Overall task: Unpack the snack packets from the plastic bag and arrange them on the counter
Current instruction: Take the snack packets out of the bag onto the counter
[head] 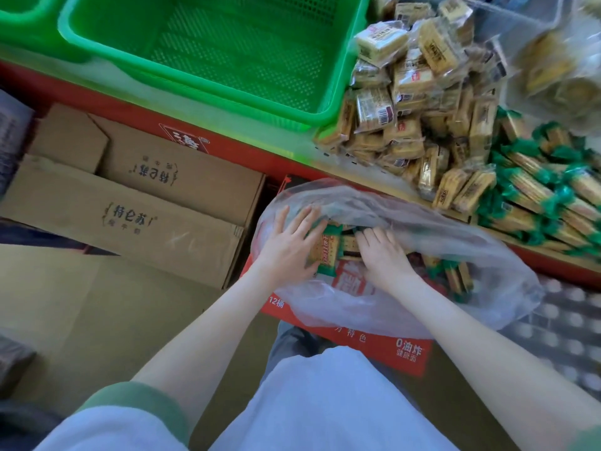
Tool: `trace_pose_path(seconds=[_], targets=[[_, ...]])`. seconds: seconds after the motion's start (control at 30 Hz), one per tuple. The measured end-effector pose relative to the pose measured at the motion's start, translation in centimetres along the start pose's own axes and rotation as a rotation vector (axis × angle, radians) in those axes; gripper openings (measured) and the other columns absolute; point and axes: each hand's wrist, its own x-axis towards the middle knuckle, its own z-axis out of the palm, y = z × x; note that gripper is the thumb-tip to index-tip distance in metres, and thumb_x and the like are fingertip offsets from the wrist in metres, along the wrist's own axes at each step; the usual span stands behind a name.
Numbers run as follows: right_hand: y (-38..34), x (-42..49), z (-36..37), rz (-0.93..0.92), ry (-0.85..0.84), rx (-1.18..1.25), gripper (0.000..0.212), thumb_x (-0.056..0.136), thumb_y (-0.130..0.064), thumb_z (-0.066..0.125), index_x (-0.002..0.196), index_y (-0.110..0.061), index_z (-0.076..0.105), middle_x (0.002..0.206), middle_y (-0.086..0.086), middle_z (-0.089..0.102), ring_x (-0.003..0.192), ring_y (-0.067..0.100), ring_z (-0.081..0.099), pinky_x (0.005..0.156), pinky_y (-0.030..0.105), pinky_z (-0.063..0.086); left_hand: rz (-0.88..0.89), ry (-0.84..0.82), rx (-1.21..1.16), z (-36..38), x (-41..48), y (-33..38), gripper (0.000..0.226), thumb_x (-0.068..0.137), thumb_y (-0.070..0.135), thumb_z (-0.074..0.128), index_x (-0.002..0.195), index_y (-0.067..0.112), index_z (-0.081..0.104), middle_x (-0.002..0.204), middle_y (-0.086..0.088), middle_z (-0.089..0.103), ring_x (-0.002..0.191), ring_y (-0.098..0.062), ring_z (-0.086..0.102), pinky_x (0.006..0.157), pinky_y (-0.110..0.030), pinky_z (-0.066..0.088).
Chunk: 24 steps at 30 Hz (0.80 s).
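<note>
Both hands reach into a crumpled clear plastic bag [455, 255]. The bag lies on a red printed carton [390, 353] in front of the person, below the red front edge of the surface [244, 154].

The left hand [289, 245] lies with its fingers straight and spread over the packets at the bag's mouth, and no grip shows. The right hand [383, 255] is just beside it. Its fingers are bent down among the packets and the tips are hidden, so I cannot tell whether it holds one. Between the two hands lies a green-ended cracker packet [327, 252] with a red label. More packets of the same kind [455, 275] lie deeper in the bag, to the right.

On the surface sits a loose heap of tan cellophane snack packets [406, 102]. Touching it on the right is a stack of green-ended packets [536, 196] laid side by side. A large green perforated plastic basket [227, 43] stands just beside the tan heap on its left, and the corner of a second green basket [19, 14] shows at the far left. At the top right a blurred clear bag of biscuits [553, 70] is visible.

Brown cardboard boxes [130, 216] with dark printed characters lie left of the red carton. The person's left sleeve [140, 402] is pale with a green cuff.
</note>
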Motion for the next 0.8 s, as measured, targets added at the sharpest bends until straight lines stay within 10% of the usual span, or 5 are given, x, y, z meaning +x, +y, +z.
trace_pose_path(seconds=[0.17,0.3,0.63,0.8], targets=[[1.9,-3.0,-2.0,0.085,0.115,0.34,0.062,0.081,-0.042,0.061,0.131,-0.008,0.046,0.121,0.006,0.048,0.119,0.028,0.041,0.107,0.041,0.025,0.087,0.157,-0.047,-2.1,2.7,3.5,0.054,0.087,0.034,0.053,0.131,0.004,0.055,0.14,-0.019,0.05,0.13,-0.035,0.048,0.11,-0.054,0.03],[4.8,-6.5,-4.3,0.242,0.243,0.7,0.051,0.085,-0.028,0.067,0.127,-0.013,0.042,0.119,0.0,0.037,0.105,0.02,0.048,0.086,0.03,0.041,0.17,0.232,-0.215,-4.6,6.2,7.7,0.048,0.098,0.034,0.039,0.131,0.003,0.055,0.137,-0.017,0.053,0.126,-0.032,0.051,0.11,-0.048,0.037],[17.8,-14.0,-4.6,0.602,0.709,0.764,0.053,0.089,-0.018,0.062,0.137,-0.011,0.039,0.127,0.008,0.043,0.104,0.003,0.039,0.086,0.022,0.036,0.342,0.202,-0.09,-5.6,15.1,17.9,0.044,0.091,0.019,0.048,0.132,0.003,0.055,0.136,-0.018,0.054,0.123,-0.032,0.052,0.104,-0.044,0.042],[27.2,-15.8,-3.7,0.757,0.872,0.654,0.046,0.09,-0.02,0.06,0.132,-0.006,0.045,0.123,0.016,0.047,0.106,0.023,0.045,0.091,0.032,0.038,0.28,0.122,-0.032,-3.7,19.8,23.2,0.049,0.082,0.013,0.068,0.128,0.0,0.057,0.132,-0.02,0.056,0.119,-0.035,0.056,0.098,-0.046,0.047]])
